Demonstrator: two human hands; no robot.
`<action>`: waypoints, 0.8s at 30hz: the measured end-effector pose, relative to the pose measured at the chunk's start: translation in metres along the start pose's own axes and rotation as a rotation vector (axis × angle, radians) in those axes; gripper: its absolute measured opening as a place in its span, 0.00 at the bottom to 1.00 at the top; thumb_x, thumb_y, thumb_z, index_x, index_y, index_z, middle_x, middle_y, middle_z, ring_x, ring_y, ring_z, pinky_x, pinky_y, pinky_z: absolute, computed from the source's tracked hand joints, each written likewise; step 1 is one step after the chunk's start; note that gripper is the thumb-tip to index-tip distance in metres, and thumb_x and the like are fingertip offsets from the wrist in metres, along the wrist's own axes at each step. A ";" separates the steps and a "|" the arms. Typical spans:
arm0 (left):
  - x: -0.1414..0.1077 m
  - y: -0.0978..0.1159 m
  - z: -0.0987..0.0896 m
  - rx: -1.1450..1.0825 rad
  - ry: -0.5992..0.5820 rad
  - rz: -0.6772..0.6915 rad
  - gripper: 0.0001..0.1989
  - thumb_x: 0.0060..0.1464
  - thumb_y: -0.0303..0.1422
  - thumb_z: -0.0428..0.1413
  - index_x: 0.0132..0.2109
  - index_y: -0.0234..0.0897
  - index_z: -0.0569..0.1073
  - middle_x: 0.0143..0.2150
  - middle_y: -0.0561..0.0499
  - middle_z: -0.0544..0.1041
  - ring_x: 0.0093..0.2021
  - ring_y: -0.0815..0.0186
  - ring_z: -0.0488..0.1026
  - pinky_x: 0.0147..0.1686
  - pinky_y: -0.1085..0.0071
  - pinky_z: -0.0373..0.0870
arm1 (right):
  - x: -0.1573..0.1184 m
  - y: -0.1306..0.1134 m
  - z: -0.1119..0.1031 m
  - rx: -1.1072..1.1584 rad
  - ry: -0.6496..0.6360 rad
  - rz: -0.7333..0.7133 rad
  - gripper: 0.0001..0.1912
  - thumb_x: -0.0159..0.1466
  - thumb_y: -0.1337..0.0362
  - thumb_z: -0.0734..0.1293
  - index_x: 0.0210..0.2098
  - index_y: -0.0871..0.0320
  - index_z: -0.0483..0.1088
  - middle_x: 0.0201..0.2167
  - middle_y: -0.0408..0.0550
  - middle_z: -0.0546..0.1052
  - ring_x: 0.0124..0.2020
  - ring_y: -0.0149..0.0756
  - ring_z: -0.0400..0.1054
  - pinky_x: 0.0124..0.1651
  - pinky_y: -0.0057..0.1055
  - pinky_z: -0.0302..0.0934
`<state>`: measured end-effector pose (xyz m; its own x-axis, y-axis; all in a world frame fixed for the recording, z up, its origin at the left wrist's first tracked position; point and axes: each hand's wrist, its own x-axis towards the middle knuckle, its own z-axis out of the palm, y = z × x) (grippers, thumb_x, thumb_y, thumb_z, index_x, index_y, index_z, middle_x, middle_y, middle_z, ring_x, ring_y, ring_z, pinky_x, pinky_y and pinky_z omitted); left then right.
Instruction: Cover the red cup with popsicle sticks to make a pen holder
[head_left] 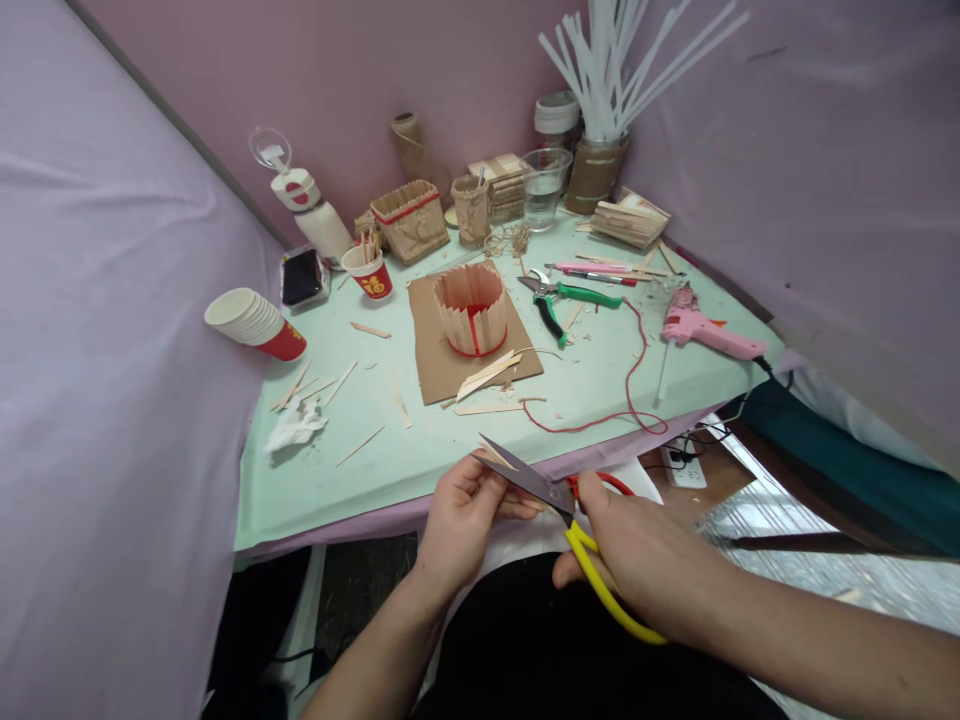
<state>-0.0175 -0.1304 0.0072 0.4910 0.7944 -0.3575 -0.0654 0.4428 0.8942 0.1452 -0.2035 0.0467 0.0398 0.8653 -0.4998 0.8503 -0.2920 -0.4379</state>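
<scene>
My right hand [634, 545] grips a pair of scissors [529, 480] with one red and one yellow handle, its blades spread and pointing up and left. Between the fingers of my left hand [469, 515] is a thin wooden stick [496, 455], which lies at the blades; part of it is hidden. Both hands are in front of the table's near edge. Beyond them, a round holder of jagged wooden sticks [457, 305] with a red band stands on a brown cardboard square [431, 365]. Split wooden pieces [487, 376] lie at the cardboard's front edge.
Green-handled pliers [551, 300], red cord [637, 385] and a pink glue gun [709, 330] lie on the right. Stacked paper cups [255, 322] and crumpled tissue [296, 425] are on the left. A stick-filled cup [369, 275], woven-looking basket [412, 225] and water cup [544, 195] stand behind.
</scene>
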 end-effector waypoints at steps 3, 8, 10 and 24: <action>0.001 0.000 -0.001 0.007 0.002 -0.001 0.14 0.53 0.41 0.58 0.38 0.33 0.72 0.28 0.48 0.79 0.27 0.65 0.77 0.31 0.71 0.75 | 0.000 -0.001 0.001 0.034 -0.011 0.009 0.13 0.59 0.57 0.64 0.33 0.54 0.55 0.29 0.51 0.78 0.30 0.46 0.74 0.28 0.31 0.54; 0.000 0.003 -0.001 0.014 0.004 0.007 0.14 0.53 0.42 0.58 0.38 0.33 0.72 0.30 0.47 0.80 0.29 0.64 0.78 0.31 0.71 0.75 | 0.001 -0.001 0.005 -0.009 0.008 0.026 0.09 0.61 0.60 0.62 0.36 0.56 0.57 0.30 0.52 0.78 0.31 0.48 0.74 0.30 0.33 0.56; 0.000 0.004 -0.001 0.015 -0.005 0.005 0.14 0.53 0.41 0.58 0.38 0.33 0.72 0.30 0.48 0.80 0.29 0.65 0.78 0.30 0.72 0.75 | 0.002 -0.001 0.007 -0.050 0.025 0.025 0.10 0.62 0.59 0.62 0.37 0.57 0.57 0.30 0.53 0.78 0.31 0.49 0.75 0.29 0.33 0.55; 0.005 0.013 -0.009 -0.031 -0.020 0.001 0.13 0.55 0.41 0.56 0.38 0.35 0.67 0.28 0.50 0.78 0.29 0.66 0.78 0.27 0.76 0.74 | 0.005 0.000 0.006 -0.069 0.012 0.035 0.11 0.62 0.57 0.64 0.37 0.57 0.59 0.28 0.52 0.78 0.33 0.51 0.75 0.28 0.32 0.53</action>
<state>-0.0239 -0.1163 0.0145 0.5078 0.7867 -0.3511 -0.0922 0.4548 0.8858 0.1424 -0.2018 0.0391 0.0765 0.8600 -0.5046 0.8825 -0.2940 -0.3672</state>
